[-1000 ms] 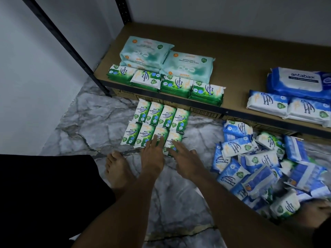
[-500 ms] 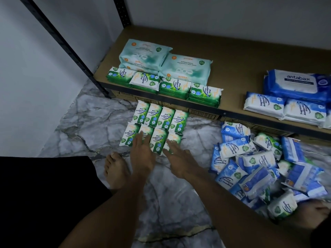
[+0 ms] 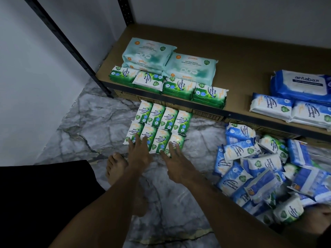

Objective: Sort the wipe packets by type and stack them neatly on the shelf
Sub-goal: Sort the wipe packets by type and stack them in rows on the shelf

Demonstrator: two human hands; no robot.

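Eight green pine packets (image 3: 159, 127) lie on the floor (image 3: 89, 126) in two rows of four, just in front of the shelf (image 3: 232, 56). The left hand (image 3: 138, 154) and right hand (image 3: 176, 163) rest on the near row, fingers straight and spread, gripping nothing. Shelved green packets (image 3: 179, 88) line the shelf's front edge near its left corner, with pale teal packs (image 3: 189, 67) behind them. Blue packets (image 3: 286, 108) sit toward its right edge. A loose blue pile (image 3: 259, 169) lies on the floor below.
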